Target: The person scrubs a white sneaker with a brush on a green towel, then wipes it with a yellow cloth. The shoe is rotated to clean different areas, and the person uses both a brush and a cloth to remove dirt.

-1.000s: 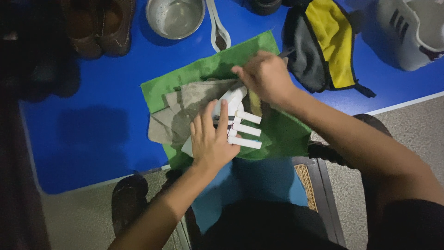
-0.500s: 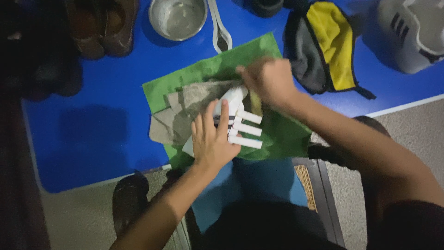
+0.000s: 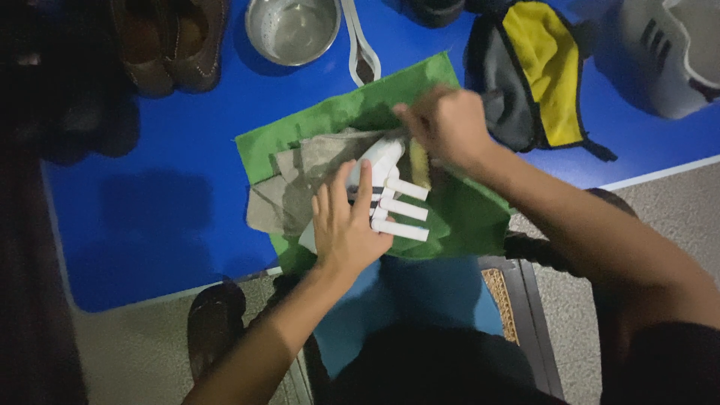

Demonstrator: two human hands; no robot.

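Left grip (image 3: 346, 229) flat, fingers apart, atop white shoe (image 3: 382, 161); right grip (image 3: 446, 124) pinched at its toe.

No packages, labels, signs or screens show anywhere on the blue table (image 3: 172, 187) or on the floor beside it.
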